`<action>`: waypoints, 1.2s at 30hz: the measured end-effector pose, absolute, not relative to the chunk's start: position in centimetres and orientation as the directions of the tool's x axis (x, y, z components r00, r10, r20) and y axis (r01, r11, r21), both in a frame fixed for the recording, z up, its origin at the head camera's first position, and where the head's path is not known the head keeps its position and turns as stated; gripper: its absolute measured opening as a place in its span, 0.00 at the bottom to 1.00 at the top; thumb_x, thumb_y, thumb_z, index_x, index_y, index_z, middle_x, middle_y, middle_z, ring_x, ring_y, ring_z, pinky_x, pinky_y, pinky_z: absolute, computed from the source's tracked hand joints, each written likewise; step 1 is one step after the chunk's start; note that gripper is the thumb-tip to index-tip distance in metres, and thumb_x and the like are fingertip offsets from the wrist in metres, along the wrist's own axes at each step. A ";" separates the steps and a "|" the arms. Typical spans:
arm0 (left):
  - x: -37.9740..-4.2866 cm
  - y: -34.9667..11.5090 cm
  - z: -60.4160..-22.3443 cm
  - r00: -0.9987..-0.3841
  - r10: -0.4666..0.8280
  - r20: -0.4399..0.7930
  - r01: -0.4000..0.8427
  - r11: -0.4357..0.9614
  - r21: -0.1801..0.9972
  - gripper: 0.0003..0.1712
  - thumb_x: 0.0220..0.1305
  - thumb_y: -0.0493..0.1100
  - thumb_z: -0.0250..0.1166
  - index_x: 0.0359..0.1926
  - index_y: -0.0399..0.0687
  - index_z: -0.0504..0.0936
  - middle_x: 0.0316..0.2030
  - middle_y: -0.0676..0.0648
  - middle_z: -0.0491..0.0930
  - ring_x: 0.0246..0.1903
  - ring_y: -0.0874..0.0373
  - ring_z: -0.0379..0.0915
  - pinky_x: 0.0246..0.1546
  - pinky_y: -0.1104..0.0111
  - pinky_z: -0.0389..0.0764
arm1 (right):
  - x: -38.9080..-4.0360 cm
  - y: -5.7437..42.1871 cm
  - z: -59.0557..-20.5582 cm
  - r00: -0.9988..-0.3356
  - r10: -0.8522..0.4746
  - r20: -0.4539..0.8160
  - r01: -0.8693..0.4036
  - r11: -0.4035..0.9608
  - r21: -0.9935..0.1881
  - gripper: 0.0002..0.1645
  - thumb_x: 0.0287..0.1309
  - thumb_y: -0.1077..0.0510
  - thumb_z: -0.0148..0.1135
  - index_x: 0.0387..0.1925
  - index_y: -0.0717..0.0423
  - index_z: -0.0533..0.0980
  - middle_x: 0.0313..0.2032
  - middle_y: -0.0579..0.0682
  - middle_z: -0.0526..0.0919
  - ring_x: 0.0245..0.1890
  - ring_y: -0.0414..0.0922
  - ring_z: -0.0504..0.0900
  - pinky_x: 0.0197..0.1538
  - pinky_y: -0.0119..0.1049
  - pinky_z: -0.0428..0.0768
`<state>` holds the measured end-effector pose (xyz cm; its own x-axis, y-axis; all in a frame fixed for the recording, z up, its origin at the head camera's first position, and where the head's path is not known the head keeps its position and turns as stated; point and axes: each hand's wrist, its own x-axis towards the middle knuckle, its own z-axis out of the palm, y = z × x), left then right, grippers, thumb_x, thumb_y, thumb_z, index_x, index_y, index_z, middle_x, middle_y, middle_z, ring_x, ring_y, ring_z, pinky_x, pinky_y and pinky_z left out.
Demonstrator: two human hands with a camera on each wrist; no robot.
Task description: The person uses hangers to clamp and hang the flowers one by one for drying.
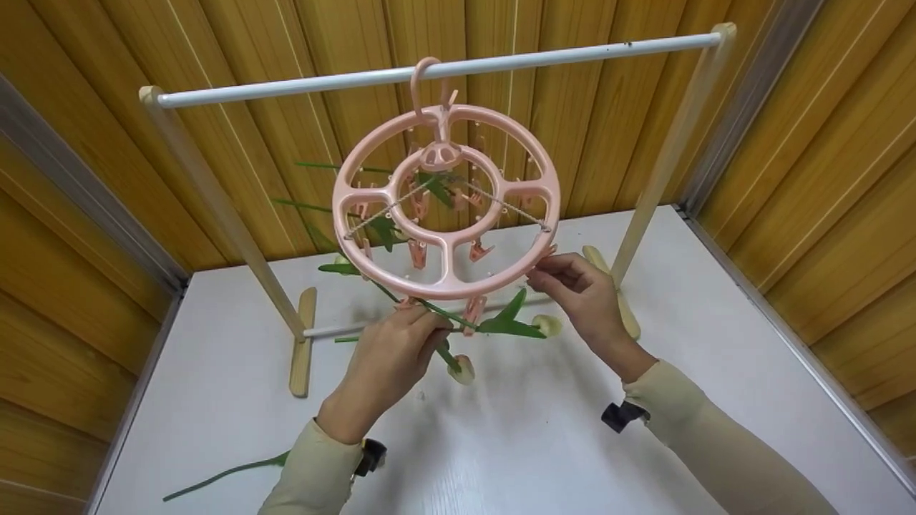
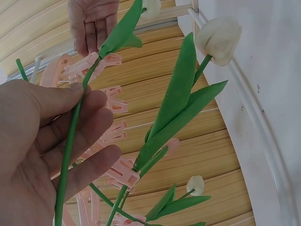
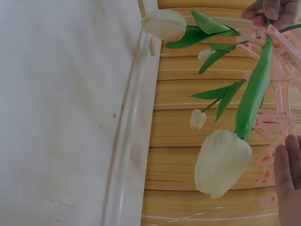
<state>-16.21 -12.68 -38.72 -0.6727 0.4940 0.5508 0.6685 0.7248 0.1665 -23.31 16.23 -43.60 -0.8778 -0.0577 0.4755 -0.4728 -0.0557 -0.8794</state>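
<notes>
A pink round clip hanger [image 1: 447,290] hangs by its hook. My left hand [image 1: 397,343] pinches the green stem of an artificial tulip [image 2: 70,150] between thumb and fingers. Its cream flower [image 3: 223,162] points to the right in the head view, and a pink clip [image 1: 474,315] sits at its stem. Beside it, another tulip [image 2: 218,40] is held by a clip [image 2: 123,173]. My right hand [image 1: 583,300] is at the hanger's right edge, near a clip. In the right wrist view its fingers [image 3: 283,172] look straight, with nothing visible in them; the thumb is hidden there.
A white rail [image 1: 308,87] on wooden posts bears the hanger. More tulips [image 1: 343,266] hang at its left and back, among several bare clips. One green stem [image 1: 229,476] lies on the white table [image 1: 515,443] at front left, partly behind the left sleeve. Wood-look panels enclose the table.
</notes>
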 end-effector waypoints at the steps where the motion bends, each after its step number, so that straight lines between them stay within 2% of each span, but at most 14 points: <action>1: -16.2 -12.7 -38.7 -0.671 0.495 0.552 0.670 0.724 0.164 0.12 0.63 0.36 0.78 0.47 0.45 0.90 0.41 0.48 0.89 0.39 0.55 0.85 0.41 0.64 0.90 | -23.5 16.4 -43.7 -0.875 -0.036 0.484 -0.481 -0.060 -0.875 0.13 0.69 0.67 0.70 0.53 0.67 0.81 0.48 0.59 0.86 0.47 0.52 0.89 0.54 0.42 0.87; 8: -16.3 -12.8 -38.7 -0.669 0.498 0.551 0.667 0.729 0.151 0.11 0.63 0.35 0.78 0.46 0.45 0.90 0.39 0.49 0.89 0.36 0.56 0.85 0.38 0.65 0.90 | -24.4 17.7 -44.1 -0.855 0.078 0.513 -0.518 -0.071 -0.853 0.10 0.70 0.67 0.69 0.48 0.69 0.80 0.42 0.61 0.87 0.42 0.54 0.89 0.50 0.42 0.88; 17: -16.4 -13.1 -38.6 -0.665 0.498 0.557 0.666 0.733 0.140 0.09 0.63 0.34 0.78 0.44 0.46 0.90 0.38 0.50 0.88 0.35 0.57 0.84 0.34 0.65 0.89 | -25.7 18.7 -44.1 -0.870 0.098 0.483 -0.489 -0.052 -0.871 0.14 0.69 0.66 0.69 0.53 0.69 0.80 0.45 0.59 0.84 0.42 0.48 0.89 0.50 0.39 0.88; 25: -16.6 -13.2 -38.6 -0.655 0.504 0.562 0.677 0.722 0.142 0.10 0.62 0.34 0.78 0.44 0.46 0.90 0.40 0.50 0.88 0.39 0.57 0.85 0.38 0.64 0.90 | -26.6 19.5 -44.3 -0.897 -0.007 0.441 -0.438 -0.105 -0.893 0.18 0.69 0.68 0.69 0.58 0.69 0.79 0.52 0.60 0.84 0.50 0.52 0.85 0.53 0.40 0.87; 30: -16.6 -13.4 -38.7 -0.641 0.510 0.573 0.689 0.712 0.138 0.11 0.62 0.33 0.79 0.44 0.46 0.90 0.40 0.50 0.88 0.40 0.57 0.85 0.42 0.64 0.90 | -26.9 20.0 -44.5 -0.908 -0.085 0.410 -0.403 -0.084 -0.911 0.21 0.69 0.65 0.70 0.61 0.66 0.79 0.55 0.57 0.85 0.54 0.52 0.84 0.57 0.39 0.85; 36: -16.6 -13.6 -38.7 -0.643 0.512 0.570 0.690 0.710 0.140 0.11 0.61 0.34 0.79 0.44 0.45 0.89 0.41 0.50 0.88 0.40 0.57 0.84 0.44 0.64 0.89 | -27.4 20.3 -44.6 -0.891 -0.213 0.400 -0.386 -0.105 -0.916 0.17 0.72 0.67 0.67 0.59 0.65 0.80 0.55 0.56 0.85 0.55 0.51 0.84 0.61 0.41 0.84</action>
